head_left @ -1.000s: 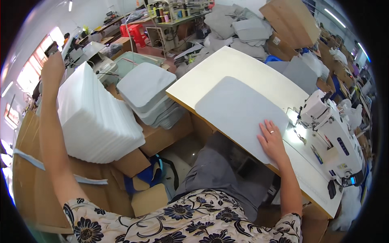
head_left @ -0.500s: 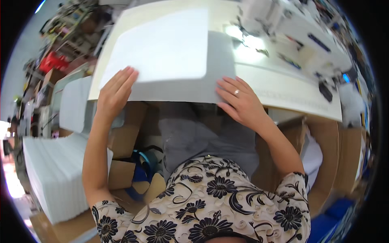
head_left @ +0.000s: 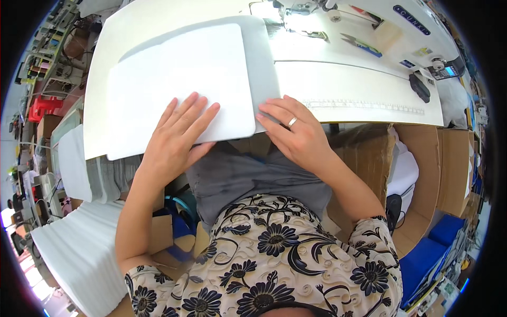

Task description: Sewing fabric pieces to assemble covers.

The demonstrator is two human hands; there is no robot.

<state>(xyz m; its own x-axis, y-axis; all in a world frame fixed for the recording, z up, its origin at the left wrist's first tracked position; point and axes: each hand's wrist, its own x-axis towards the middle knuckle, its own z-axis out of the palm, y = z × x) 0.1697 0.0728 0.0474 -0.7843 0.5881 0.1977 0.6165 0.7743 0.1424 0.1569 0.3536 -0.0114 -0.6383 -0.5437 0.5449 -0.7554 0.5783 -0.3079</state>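
A white sheet with rounded corners lies over a grey sheet on the pale table. The grey one shows along the far and right sides. My left hand rests on the white sheet near its front edge, fingers spread flat, with the thumb out by that edge. Beside the sheets' right front corner is my right hand, wearing a ring. Its fingers are stretched out and touch the grey sheet's right margin; its thumb is mostly hidden.
A white sewing machine stands at the back right, with thread snips and a black object near it. Stacked white sheets are at the lower left. An open carton sits at the right below the table.
The white sheet has shifted toward me, its front edge now at the table's front. My left hand has moved from the sheet's left front corner onto its middle. The whole view has shifted somewhat.
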